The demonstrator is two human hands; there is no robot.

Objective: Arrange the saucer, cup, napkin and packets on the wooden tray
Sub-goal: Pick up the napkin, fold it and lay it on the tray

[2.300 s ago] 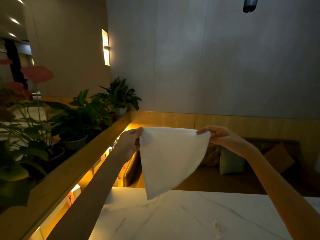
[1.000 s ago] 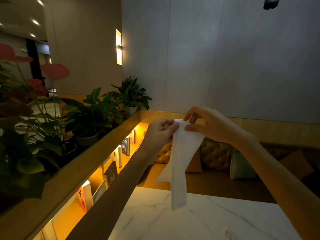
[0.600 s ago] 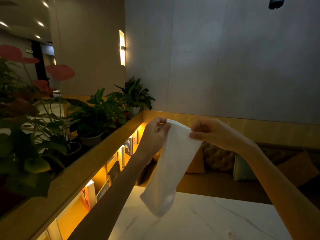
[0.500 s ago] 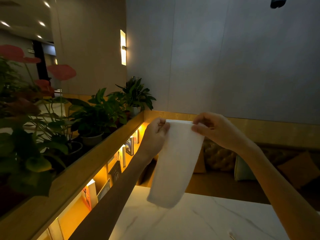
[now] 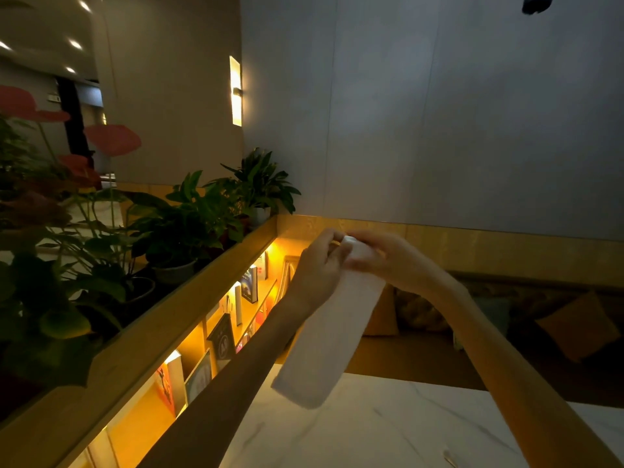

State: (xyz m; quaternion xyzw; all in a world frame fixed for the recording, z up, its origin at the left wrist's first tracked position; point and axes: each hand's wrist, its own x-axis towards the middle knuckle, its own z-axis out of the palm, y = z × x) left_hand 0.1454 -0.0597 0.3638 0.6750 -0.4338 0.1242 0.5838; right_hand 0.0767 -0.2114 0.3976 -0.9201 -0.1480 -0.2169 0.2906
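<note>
Dim lounge, marble table (image 5: 388, 434) below. Napkin (image 5: 332, 336) hangs as a narrow folded strip above the table's far edge, left hand (image 5: 315, 270) and right hand (image 5: 391, 265) fingers pinching its top, apparently together. Looks light, limp, non-fragile; best held by top corners.

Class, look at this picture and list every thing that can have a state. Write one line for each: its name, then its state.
napkin, folded into a narrow strip, hanging from both hands
left hand, pinching the napkin's top end
right hand, pinching the napkin's top end
wall lamp, lit
shelf lighting, on
books, standing upright
</note>
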